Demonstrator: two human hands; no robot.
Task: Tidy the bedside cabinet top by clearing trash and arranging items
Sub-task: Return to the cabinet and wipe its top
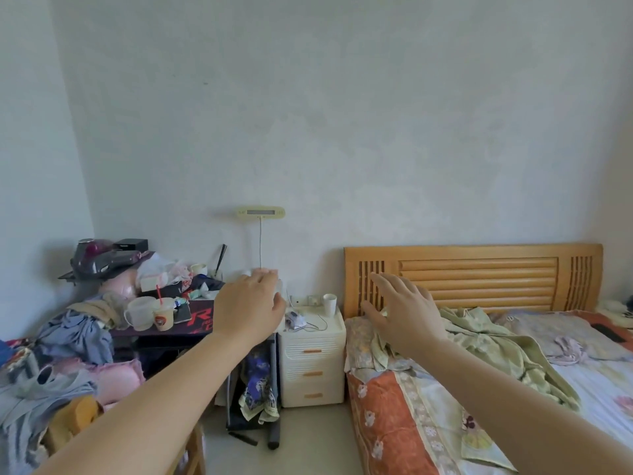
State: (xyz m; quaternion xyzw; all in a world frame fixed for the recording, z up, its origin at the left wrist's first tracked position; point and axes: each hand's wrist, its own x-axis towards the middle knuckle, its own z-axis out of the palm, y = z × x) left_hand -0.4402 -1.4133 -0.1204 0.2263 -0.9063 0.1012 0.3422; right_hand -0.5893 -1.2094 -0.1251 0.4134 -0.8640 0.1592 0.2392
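Note:
A white bedside cabinet (pixel 311 363) with three drawers stands between a cluttered desk and the bed. On its top are a white paper cup (pixel 329 304), a small white device with a cable (pixel 295 319) and thin white wires. My left hand (pixel 250 306) is stretched forward, fingers apart, holding nothing, and it covers the cabinet's left rear corner in view. My right hand (pixel 402 311) is also outstretched and open, in front of the headboard, to the right of the cabinet. Both hands are held in the air, well short of the cabinet.
A dark desk (pixel 161 329) on the left is piled with cups, bags, boxes and clothes. More clothes lie heaped at the lower left. A bed (pixel 496 378) with a wooden headboard (pixel 479 279) and rumpled bedding fills the right. Cloth and black bars sit on the floor beside the cabinet.

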